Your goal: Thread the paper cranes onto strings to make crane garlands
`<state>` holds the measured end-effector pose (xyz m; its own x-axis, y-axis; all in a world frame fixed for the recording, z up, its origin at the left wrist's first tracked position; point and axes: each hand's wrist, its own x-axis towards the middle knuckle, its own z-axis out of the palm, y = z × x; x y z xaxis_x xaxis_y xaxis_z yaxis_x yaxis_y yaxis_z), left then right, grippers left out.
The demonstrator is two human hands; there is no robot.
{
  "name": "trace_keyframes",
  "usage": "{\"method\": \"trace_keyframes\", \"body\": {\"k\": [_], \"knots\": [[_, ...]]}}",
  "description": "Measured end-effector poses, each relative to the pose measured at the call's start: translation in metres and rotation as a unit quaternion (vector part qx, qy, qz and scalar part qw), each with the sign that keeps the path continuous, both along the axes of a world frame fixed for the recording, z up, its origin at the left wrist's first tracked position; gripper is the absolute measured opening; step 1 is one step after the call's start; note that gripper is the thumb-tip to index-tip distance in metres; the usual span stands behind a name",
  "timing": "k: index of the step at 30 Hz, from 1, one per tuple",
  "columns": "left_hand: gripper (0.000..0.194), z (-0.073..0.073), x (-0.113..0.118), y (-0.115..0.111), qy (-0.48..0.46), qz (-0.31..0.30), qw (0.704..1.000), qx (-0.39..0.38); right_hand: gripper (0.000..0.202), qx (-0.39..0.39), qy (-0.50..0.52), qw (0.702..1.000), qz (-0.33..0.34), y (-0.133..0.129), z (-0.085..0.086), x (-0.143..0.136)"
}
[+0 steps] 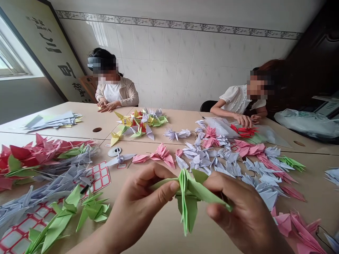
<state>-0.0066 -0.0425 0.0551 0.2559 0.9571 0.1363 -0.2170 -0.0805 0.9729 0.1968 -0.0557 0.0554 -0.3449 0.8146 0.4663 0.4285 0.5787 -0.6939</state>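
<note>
Between my hands, above the near part of the table, is a light green origami crane (188, 197). Its left wing is pinched between the thumb and bent fingers of my left hand (141, 204). My right hand (242, 208) has its fingers closed around the right wing, whose tip pokes out past the thumb. Folded layers stand upright at the crane's middle. Another green crane (93, 210) lies on the table to the left of my left wrist. Pink folded cranes (296, 225) lie beside my right hand.
Strung white paper cranes (50, 187) and pink ones (39, 151) heap up at the left, over red-bordered label sheets (99, 176). White cranes (197, 155) spread across the middle; mixed colours (143, 121) lie beyond. Two people sit opposite, their hands (108, 106) at paper. A plastic bag (307, 121) rests far right.
</note>
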Motion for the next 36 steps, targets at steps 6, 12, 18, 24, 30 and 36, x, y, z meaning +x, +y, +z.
{"method": "trace_keyframes", "body": {"k": [6, 12, 18, 24, 30, 36], "knots": [[0.016, -0.002, -0.003, 0.001, -0.039, -0.036, 0.998, -0.036, 0.03, -0.07, 0.051, 0.996, 0.03, 0.002, -0.002, -0.002], [0.021, 0.0, -0.002, 0.003, -0.149, -0.082, 0.977, -0.129, 0.037, -0.164, 0.127, 0.977, 0.056, 0.002, -0.004, 0.002], [0.029, -0.002, -0.002, 0.004, -0.196, -0.097, 0.944, -0.246, 0.039, -0.225, 0.188, 0.953, 0.079, 0.009, -0.011, 0.002], [0.023, -0.003, -0.001, 0.009, -0.212, -0.095, 0.94, -0.25, 0.04, -0.28, 0.239, 0.924, 0.107, 0.016, -0.015, 0.001], [0.02, -0.002, 0.0, 0.011, -0.245, -0.059, 0.943, -0.215, 0.04, -0.292, 0.269, 0.913, 0.098, 0.02, -0.021, 0.0], [0.018, -0.003, 0.0, 0.012, -0.255, -0.044, 0.943, -0.21, 0.039, -0.328, 0.332, 0.877, 0.115, 0.023, -0.025, -0.003]]}}
